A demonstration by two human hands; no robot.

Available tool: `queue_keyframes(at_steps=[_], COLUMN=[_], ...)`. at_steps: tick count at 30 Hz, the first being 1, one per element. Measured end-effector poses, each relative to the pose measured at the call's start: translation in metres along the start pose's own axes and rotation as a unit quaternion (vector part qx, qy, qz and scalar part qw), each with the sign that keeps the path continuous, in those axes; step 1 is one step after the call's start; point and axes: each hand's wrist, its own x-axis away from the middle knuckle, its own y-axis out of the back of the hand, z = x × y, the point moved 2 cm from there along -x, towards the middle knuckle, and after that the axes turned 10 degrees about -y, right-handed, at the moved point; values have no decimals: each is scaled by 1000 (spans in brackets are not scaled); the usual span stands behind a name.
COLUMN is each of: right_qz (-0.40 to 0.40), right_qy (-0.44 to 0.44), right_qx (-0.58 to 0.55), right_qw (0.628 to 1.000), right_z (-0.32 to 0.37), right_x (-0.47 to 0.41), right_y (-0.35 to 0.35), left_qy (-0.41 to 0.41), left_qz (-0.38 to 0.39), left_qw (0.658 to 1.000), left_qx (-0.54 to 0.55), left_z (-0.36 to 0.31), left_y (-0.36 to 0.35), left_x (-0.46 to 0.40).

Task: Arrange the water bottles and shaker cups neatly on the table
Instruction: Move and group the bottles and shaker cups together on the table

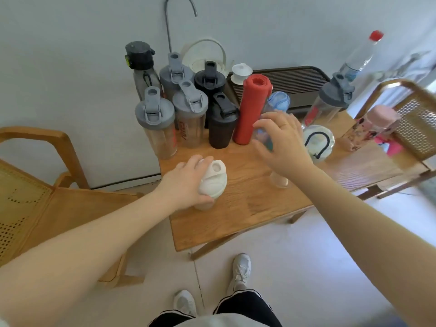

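Observation:
My left hand grips the lid of a white shaker cup standing near the front left of the wooden table. My right hand is wrapped around a clear bottle with a light blue lid, right beside a tall red bottle. Several grey-lidded and black shaker cups stand packed together at the back left. A clear cup is partly hidden under my right forearm.
A clear bottle with a white lid and black loop, a grey-lidded shaker, a pink bottle and a red-capped water bottle stand to the right. A dark slatted tray, white kettle and wooden chairs surround the table.

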Motion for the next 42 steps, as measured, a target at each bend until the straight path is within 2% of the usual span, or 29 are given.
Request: queue_keyframes(at_steps=[2, 3, 5, 7, 14, 17, 20, 22, 26, 29, 31, 33, 35, 38, 40, 42], right_qz=[-41, -26, 45, 113, 134, 138, 116, 118, 157, 172, 180, 181, 195, 242, 337, 459], right_qy=[-84, -131, -205, -236, -145, -118, -67, -18, 104, 186, 233, 274, 270, 202, 140, 116], right_qx=[10, 6, -17, -48, 5, -18, -51, -64, -125, -171, -200, -216, -232, -205, -141, -17], right_qw=[996, 991, 978, 964, 980, 983, 990, 991, 974, 952, 934, 920, 914, 927, 920, 881], right_z=[-26, -39, -64, -81, -98, -101, -97, -89, -61, -30, -7, 12, 24, 24, 15, 2], right_x=[-1, -1, -1, 1, -14, -25, -40, -51, -66, -73, -75, -76, -75, -67, -53, -35], right_y=[20, 27, 34, 35, 33, 35, 44, 50, 59, 59, 58, 55, 47, 26, 8, -7], left_qy=[-8, -11, -16, -18, -57, -81, -61, -27, 32, 18, 37, 70, 101, 134, 150, 170], left_qz=[-7, -9, -14, -20, 18, 37, 34, -2, -132, -249, -325, -377, -407, -422, -403, -384], left_qw=[1000, 1000, 1000, 999, 995, 991, 986, 974, 928, 894, 866, 853, 842, 828, 837, 843], left_qx=[7, 9, 17, 28, 82, 95, 152, 226, 347, 373, 378, 353, 339, 346, 338, 336], left_z=[-5, -9, -16, -22, -50, -64, -72, -74, -71, -73, -65, -54, -41, -26, -13, 4], left_y=[-1, -3, -6, -8, -13, -16, -20, -20, 0, 23, 32, 36, 34, 24, 13, 1], left_x=[-11, -15, -23, -31, -58, -69, -78, -82, -92, -92, -85, -74, -61, -39, -27, -17])
